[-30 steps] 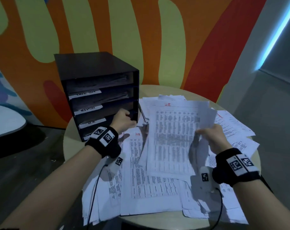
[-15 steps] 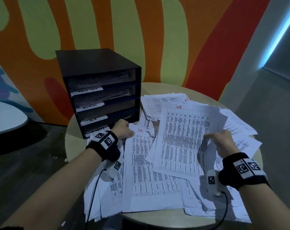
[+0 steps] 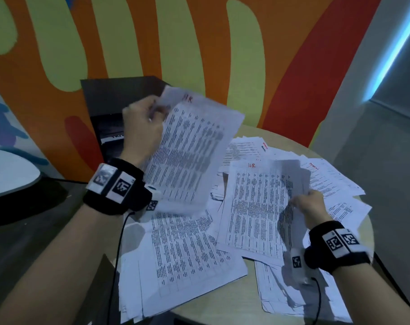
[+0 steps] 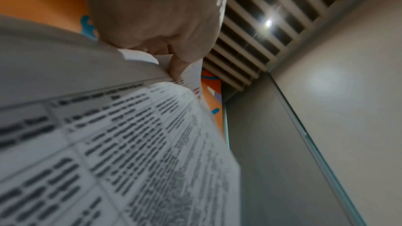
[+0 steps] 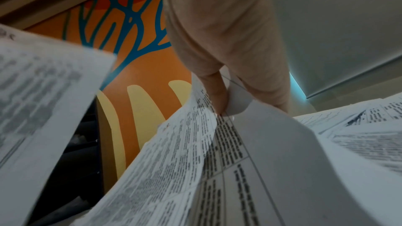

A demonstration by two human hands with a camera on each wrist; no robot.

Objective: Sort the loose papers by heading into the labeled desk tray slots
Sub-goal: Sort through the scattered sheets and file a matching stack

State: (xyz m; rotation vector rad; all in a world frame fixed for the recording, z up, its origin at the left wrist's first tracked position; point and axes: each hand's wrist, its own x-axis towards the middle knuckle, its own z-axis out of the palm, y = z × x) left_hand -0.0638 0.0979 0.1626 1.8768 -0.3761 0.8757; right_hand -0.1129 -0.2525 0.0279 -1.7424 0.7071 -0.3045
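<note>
Printed white sheet marked HR in red: pinched at its top corner by left hand, raised lengthwise before black desk tray; nearer hand. Right hand grips a second HR sheet over the table's pile.

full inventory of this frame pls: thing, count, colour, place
lifted HR sheet: one, white with a red "HR" heading, held up in front of the desk tray
second HR sheet: one, white with a red heading, raised above the pile at right
loose papers: many, count unclear, white printed tables, spread over the table
desk tray: one, black, back left of the table, mostly hidden; slot labels unreadable
round table: one, beige
wall mural: orange, green, red, behind the table
left hand: pinches the lifted sheet's top edge
right hand: grips the second sheet's right edge
wristbands: two, black, with white markers
</note>
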